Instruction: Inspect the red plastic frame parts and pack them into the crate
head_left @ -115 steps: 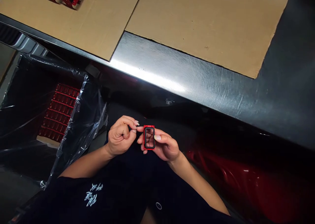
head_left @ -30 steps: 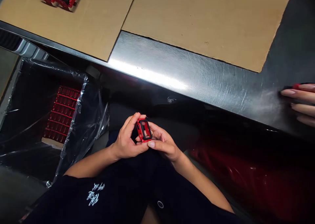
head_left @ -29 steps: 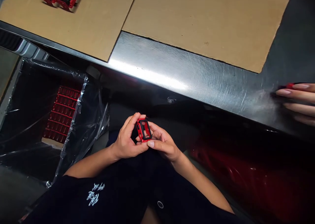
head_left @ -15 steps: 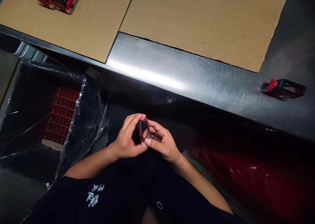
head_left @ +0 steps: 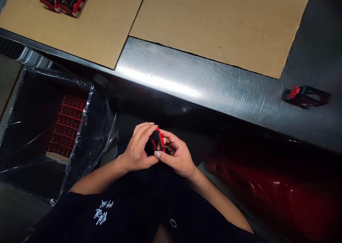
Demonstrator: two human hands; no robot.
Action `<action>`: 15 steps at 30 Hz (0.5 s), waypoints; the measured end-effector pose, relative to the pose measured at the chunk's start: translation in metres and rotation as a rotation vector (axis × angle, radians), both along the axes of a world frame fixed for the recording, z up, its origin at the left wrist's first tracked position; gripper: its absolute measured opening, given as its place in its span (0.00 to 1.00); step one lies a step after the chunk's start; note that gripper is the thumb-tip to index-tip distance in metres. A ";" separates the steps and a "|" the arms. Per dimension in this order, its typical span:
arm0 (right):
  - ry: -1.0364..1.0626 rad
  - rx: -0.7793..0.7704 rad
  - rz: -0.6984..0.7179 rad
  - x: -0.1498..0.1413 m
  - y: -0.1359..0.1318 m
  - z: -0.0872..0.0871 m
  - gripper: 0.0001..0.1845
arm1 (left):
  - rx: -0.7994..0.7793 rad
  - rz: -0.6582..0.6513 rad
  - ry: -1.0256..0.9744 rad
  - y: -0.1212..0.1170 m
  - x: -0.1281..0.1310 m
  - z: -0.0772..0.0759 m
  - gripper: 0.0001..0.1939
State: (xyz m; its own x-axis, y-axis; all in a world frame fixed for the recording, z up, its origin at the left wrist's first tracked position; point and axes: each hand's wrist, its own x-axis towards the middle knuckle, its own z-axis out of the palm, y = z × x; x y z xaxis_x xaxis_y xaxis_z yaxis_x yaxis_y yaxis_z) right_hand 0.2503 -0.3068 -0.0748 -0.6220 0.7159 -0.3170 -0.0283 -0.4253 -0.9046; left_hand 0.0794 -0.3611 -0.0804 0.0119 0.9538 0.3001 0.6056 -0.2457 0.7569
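The red-and-black frame (head_left: 157,140) has turned edge-on since the earlier view, and another person's hand has gone, leaving a second frame (head_left: 306,96) on the steel surface (head_left: 213,93). The left hand (head_left: 137,148) and right hand (head_left: 177,154) both grip the first frame, fingers (head_left: 143,129) curled around it. Red parts (head_left: 66,125) lie in plastic sheeting (head_left: 101,129); stacked frames (head_left: 62,0) sit on cardboard (head_left: 213,26).

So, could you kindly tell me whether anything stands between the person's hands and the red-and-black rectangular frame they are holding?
Nothing visible does: the red-and-black rectangular frame sits directly between the left hand and the right hand, with bare fingers on it and no wrap or tool between.
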 end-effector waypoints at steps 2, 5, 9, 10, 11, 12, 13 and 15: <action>-0.010 -0.002 -0.004 0.000 -0.001 0.001 0.31 | -0.009 0.008 -0.012 -0.001 0.000 0.000 0.41; -0.004 -0.030 -0.011 0.000 -0.002 0.002 0.31 | -0.036 0.016 -0.028 -0.002 0.001 0.002 0.40; 0.031 -0.104 -0.016 0.000 -0.002 0.002 0.32 | -0.089 0.030 -0.059 -0.004 0.000 0.003 0.41; 0.044 -0.128 -0.013 0.001 -0.002 0.002 0.32 | -0.104 0.034 -0.076 -0.005 0.000 0.003 0.41; 0.063 -0.154 -0.009 0.001 -0.002 0.002 0.33 | -0.121 0.039 -0.098 -0.006 -0.001 0.003 0.41; 0.087 -0.176 -0.010 0.002 -0.002 0.001 0.34 | -0.138 0.042 -0.128 -0.007 -0.002 0.002 0.41; 0.117 -0.196 -0.019 0.003 -0.002 0.001 0.34 | -0.149 0.043 -0.168 -0.007 -0.002 0.002 0.42; 0.174 -0.234 -0.058 0.003 -0.001 0.000 0.30 | -0.157 0.027 -0.268 -0.008 -0.004 0.001 0.42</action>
State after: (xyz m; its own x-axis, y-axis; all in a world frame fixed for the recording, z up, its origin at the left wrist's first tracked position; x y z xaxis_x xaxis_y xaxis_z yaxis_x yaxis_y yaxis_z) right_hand 0.2532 -0.3083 -0.0744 -0.6417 0.6719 -0.3698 -0.2053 -0.6150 -0.7613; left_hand 0.0757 -0.3691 -0.0793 -0.0743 0.9876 0.1380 0.3839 -0.0994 0.9180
